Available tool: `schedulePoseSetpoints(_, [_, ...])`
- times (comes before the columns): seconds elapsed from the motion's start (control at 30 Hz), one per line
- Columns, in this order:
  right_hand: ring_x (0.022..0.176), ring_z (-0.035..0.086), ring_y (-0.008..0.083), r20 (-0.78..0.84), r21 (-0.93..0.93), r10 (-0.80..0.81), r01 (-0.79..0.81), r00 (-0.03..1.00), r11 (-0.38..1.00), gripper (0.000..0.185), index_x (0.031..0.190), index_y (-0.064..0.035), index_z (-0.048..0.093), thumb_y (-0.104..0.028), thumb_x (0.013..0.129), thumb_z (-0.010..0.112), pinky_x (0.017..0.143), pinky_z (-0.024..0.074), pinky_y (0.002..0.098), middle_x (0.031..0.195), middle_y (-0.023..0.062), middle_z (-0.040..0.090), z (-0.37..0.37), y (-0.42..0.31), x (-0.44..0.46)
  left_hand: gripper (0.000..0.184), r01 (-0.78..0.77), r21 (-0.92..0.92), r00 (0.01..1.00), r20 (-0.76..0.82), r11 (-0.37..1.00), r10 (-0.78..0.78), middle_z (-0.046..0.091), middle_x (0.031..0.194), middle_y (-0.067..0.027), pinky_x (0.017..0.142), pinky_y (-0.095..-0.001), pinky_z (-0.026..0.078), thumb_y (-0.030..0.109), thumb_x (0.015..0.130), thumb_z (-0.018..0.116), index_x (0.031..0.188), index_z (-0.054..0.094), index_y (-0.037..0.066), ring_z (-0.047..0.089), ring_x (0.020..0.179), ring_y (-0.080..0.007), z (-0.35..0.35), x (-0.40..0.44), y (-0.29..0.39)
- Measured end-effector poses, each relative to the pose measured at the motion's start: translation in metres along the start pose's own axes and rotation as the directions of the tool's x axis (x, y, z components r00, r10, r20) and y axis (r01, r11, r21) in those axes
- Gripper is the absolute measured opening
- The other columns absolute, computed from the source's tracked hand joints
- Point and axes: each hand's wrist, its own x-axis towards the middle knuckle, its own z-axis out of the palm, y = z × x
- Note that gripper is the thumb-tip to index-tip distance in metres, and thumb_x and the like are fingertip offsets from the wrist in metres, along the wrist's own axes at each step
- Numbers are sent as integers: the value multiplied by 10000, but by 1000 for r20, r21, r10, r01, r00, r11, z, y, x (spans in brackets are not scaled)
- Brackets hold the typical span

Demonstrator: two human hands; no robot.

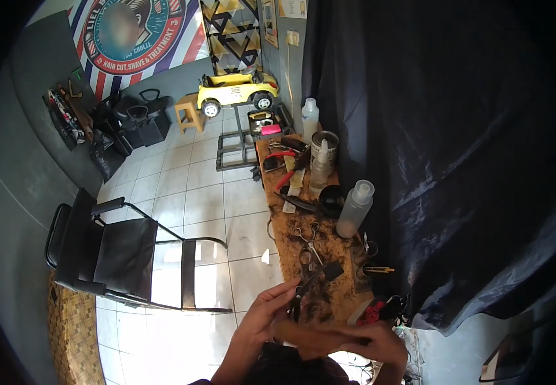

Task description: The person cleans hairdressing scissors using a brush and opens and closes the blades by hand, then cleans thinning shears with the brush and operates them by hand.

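My left hand (270,312) is closed, its fingertips on a slim black tool (311,282) with a broad, flat, dark end. Between my hands is a flat brown piece (316,338), smeared by motion, its material unclear. My right hand (382,344) grips the right end of this piece, and the left end reaches close to my left palm. Just beyond the black tool, a pair of scissors (312,246) lies on the wooden table (284,224), which is strewn with dark hair.
A translucent bottle (355,210), a tin can (325,146) and a black bowl (331,201) stand along the table's right side by a dark curtain (445,160). Red-handled tools (284,179) lie farther back. A black chair (127,253) stands on the tiled floor at left.
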Motion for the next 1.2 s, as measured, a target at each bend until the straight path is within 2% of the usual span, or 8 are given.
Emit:
schedulePoseSetpoints(0.13, [759, 658, 108, -508, 67, -40, 86, 861, 994, 411, 1198, 8, 598, -123, 823, 705, 708, 516, 257, 874, 114, 709, 3, -4, 9, 351, 60, 24, 989, 132, 998, -63, 653, 1022, -33, 725, -236, 551, 114, 933, 557, 1272, 533, 25, 643, 864, -113, 13, -4, 3])
schedulePoseSetpoints(0.2, [719, 615, 64, -627, 395, 258, 15, 735, 918, 419, 1212, 24, 580, -113, 832, 691, 688, 513, 245, 820, 90, 696, 5, 3, 16, 350, 80, 63, 987, 131, 995, -87, 645, 1013, -8, 702, -201, 545, 115, 941, 546, 1283, 532, 42, 632, 835, -87, 16, -4, 1])
schedulePoseSetpoints(0.37, [756, 669, 103, -302, 29, -21, 31, 953, 999, 478, 1161, -39, 636, -261, 761, 777, 707, 517, 253, 931, 117, 710, 11, 26, 2, 378, 12, -63, 990, 139, 998, -3, 645, 888, -22, 658, -187, 535, 139, 941, 555, 1302, 510, 37, 627, 703, -99, -1, 2, -7])
schedulePoseSetpoints(0.53, [839, 677, 132, -46, -38, 86, -88, 995, 995, 459, 1162, -26, 631, -223, 770, 764, 764, 511, 267, 949, 131, 707, -4, 4, -7, 378, 89, -51, 995, 58, 995, -86, 644, 867, -20, 575, -169, 505, 141, 940, 559, 1303, 511, 45, 623, 694, -88, 12, -2, 11])
schedulePoseSetpoints(0.63, [806, 659, 128, -587, 130, 31, 57, 809, 990, 344, 1126, 40, 626, -64, 801, 669, 732, 508, 281, 865, 137, 699, -1, 5, -3, 365, 102, -7, 984, 144, 995, -100, 651, 927, -41, 615, -186, 515, 141, 940, 561, 1291, 524, 47, 632, 770, -92, 21, -4, 5])
schedulePoseSetpoints(0.73, [798, 663, 127, -714, 113, 82, -2, 695, 994, 397, 1155, 27, 615, -121, 799, 709, 718, 511, 280, 862, 131, 700, 1, -5, 7, 352, 99, 45, 985, 137, 994, -105, 652, 983, -63, 700, -217, 532, 143, 939, 563, 1277, 535, 48, 636, 833, -103, 16, -4, 3])
schedulePoseSetpoints(1.0, [790, 646, 106, 21, -57, 25, -24, 999, 998, 473, 1185, -18, 612, -127, 747, 758, 726, 501, 252, 861, 128, 701, 2, 5, -9, 342, 9, -35, 991, 131, 999, -4, 653, 1005, -79, 733, -225, 540, 130, 939, 562, 1269, 543, 45, 636, 855, -103, 5, 1, 6])
schedulePoseSetpoints(1.2, [769, 663, 113, -697, 66, 35, 16, 716, 998, 473, 1171, 17, 605, -173, 765, 759, 717, 513, 257, 873, 159, 703, -5, -10, 3, 311, 66, 90, 989, 129, 994, -78, 665, 935, -51, 693, -209, 534, 100, 932, 566, 1229, 569, 8, 633, 764, -80, 14, -2, 6])
